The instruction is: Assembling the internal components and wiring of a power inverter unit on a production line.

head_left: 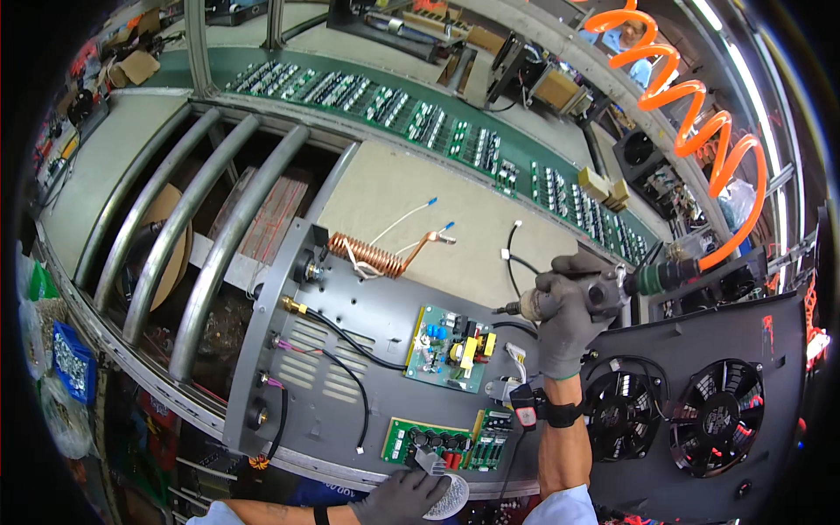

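Chassis (pixel 385 306): coil (pixel 367 255) at far left corner; circuit board (pixel 448 346) right of centre; second board (pixel 404 440) by near edge. Fan panel (pixel 691 345) to right; rollers (pixel 229 254) to left.

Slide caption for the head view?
Right grip holds orange-hosed tool by grey chassis with circuit boards and copper coil; left grip beside white dish.

The beige benchtop (pixel 472 197) bears a grey chassis (pixel 394 317); the green strip (pixel 523 149) behind carries rows of circuit boards (pixel 429 125).
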`<state>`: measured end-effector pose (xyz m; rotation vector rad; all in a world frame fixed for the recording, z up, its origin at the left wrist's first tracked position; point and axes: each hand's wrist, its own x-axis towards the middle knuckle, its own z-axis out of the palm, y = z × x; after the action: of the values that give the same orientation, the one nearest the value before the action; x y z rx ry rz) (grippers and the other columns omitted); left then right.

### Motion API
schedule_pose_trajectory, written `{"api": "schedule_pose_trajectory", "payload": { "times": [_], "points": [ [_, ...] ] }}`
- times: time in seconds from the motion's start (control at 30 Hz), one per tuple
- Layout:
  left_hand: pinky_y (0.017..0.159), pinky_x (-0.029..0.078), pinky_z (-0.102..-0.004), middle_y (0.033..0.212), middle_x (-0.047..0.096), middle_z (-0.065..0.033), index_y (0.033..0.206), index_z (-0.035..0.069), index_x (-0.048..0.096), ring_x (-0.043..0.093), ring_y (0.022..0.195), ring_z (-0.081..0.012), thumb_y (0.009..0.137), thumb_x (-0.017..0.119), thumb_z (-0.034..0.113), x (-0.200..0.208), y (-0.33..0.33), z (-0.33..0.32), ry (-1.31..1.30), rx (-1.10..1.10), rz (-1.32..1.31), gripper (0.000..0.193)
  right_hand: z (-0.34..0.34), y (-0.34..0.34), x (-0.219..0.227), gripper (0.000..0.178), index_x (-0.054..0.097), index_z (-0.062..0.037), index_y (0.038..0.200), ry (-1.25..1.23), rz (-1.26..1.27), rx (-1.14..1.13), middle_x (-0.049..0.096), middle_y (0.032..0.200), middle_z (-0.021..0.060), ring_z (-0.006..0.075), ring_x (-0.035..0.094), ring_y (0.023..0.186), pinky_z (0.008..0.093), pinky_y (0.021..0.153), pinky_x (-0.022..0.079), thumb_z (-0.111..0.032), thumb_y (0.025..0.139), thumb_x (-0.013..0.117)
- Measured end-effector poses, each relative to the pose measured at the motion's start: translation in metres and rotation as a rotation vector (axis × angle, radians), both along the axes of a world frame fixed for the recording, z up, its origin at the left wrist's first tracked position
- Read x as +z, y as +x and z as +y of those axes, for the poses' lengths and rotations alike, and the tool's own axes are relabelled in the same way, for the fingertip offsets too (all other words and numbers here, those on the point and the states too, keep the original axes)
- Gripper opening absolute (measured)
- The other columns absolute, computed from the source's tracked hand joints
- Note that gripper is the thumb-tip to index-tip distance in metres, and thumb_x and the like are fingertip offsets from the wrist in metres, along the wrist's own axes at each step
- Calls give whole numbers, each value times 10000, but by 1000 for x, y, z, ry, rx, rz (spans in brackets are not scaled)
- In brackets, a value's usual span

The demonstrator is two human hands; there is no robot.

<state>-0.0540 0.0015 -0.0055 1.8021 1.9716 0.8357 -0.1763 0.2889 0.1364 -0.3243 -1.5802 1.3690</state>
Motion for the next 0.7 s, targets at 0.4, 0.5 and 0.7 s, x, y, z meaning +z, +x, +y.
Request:
{"api": "schedule_pose_trajectory", "payload": {
  "times": [0.4, 0.5, 0.7],
  "points": [
    [887, 449, -501, 1229, 519, -229, 1356, -39, 458, 516, 1048, -396, 616, 689, 700, -1, 0, -1, 15, -20, -42, 1071, 146, -180, 58, 116, 595, -21, 824, 60, -191, -148, 611, 701, 46, 148, 601, 570, 281, 523, 477, -64, 749, 672],
    [852, 460, -503, 1215, 522, -239, 1361, -32, 467, 541, 986, -385, 703, 659, 653, -9, 4, 0, 12, -26, 14, 969, 167, -222, 76, 128, 590, -28, 773, 166, -188, -186, 600, 674, 39, 143, 572, 530, 291, 502, 451, -99, 739, 691],
    [877, 451, -561, 1305, 473, -323, 1375, -4, 485, 551, 993, -485, 795, 595, 619, -28, 16, -1, -82, -11, -58, 858, 190, -283, 84, 253, 609, -37, 734, 142, -341, -196, 606, 690, 32, 132, 553, 561, 330, 542, 447, -229, 741, 773]
  ]
}}
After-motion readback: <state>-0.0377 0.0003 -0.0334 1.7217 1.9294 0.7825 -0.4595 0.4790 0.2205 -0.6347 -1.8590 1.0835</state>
